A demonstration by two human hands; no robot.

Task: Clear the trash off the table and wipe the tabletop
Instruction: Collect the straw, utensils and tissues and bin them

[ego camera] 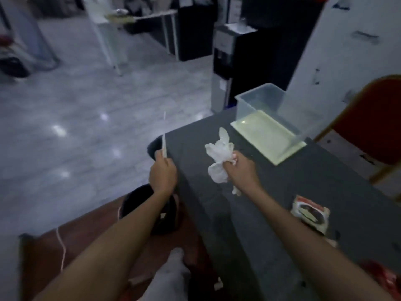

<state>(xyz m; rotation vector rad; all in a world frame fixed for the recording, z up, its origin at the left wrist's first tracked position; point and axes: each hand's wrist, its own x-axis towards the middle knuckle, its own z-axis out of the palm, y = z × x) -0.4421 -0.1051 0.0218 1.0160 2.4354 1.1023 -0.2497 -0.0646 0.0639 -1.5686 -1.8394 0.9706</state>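
**Both hands hold trash at the edge of a dark table**

While the picture is dim and blurred, it shows a person's two bare arms reaching forward over the near left corner of a dark grey table [282, 203]. Off that corner, the left hand [163, 173] has its fingers curled together around the lower end of a thin white stick [164, 146], which points upward; what kind of stick it is cannot be told. Below this hand, on the floor against the table's left edge, stands a black bin [138, 200] with its mouth open.

Over the tabletop near that same edge, the right hand [240, 169] grips a bunch of crumpled white plastic or tissue [219, 158], fingers closed round its middle so that the ends stick out above and below the fist.

Further along the table, at its far end, a clear plastic box [260, 101] stands on a pale yellow tray [269, 140]. Towards the table's right side, nearer the person, a flat food wrapper [310, 213] in white, red and black lies on the surface. A red chair [373, 118] stands beyond the table's right edge
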